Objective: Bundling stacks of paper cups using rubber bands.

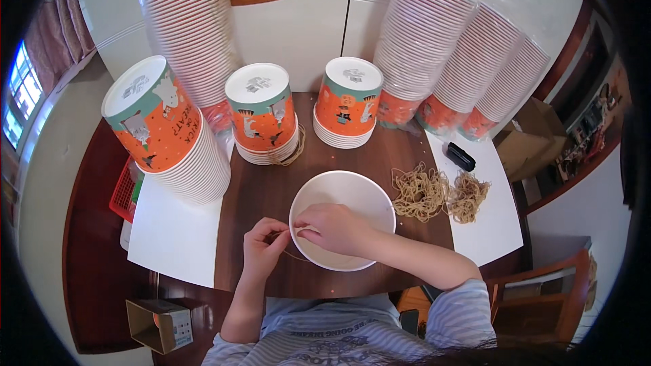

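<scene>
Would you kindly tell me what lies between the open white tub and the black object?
The larger heap of tan strands lies there, in the head view.

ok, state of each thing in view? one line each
Bucket: mouth up, uncovered
Left hand: pinching cord beside the bucket's rim
Right hand: fingers curled at the rim, grip unclear
Left stack: nested, upside down
Middle stack: nested, upside down
Right stack: nested, upside down
Wrapped stacks: nested, in clear plastic
Cord piles: loose, tangled
Carton: open
</scene>
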`<state>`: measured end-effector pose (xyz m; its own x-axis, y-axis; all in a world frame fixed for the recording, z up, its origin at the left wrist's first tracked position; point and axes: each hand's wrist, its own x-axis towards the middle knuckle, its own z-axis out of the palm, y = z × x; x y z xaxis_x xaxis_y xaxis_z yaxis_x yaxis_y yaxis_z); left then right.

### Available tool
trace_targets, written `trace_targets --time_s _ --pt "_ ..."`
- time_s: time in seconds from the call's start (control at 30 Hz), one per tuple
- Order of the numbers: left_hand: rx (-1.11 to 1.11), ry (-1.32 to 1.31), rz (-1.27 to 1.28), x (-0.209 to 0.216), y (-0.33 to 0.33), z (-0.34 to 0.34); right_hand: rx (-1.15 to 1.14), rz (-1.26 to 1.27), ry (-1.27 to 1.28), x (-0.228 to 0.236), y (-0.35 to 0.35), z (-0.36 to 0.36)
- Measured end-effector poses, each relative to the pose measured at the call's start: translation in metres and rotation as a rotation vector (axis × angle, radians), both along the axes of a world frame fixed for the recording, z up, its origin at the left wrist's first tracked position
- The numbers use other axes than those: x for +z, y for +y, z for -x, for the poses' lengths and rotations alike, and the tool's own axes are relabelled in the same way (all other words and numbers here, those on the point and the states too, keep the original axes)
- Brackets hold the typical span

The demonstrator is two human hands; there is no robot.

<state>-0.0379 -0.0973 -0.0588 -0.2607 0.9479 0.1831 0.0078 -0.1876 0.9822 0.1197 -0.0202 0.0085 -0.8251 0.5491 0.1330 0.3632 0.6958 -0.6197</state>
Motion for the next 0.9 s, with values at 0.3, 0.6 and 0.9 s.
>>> trace_targets --time_s 0.3,0.6,0.9 --pt "0.013 0.108 -0.025 0.004 -0.002 0.003 -0.015 -0.030 0.027 -0.003 -0.001 0.003" --pt "-0.054 0.178 0.014 0.013 0.000 0.010 -0.010 -0.107 0.055 -0.001 -0.003 0.004" --pt "-0.126 -0.029 0.149 0.016 -0.002 0.010 -0.021 -0.144 0.088 0.000 0.000 0.006"
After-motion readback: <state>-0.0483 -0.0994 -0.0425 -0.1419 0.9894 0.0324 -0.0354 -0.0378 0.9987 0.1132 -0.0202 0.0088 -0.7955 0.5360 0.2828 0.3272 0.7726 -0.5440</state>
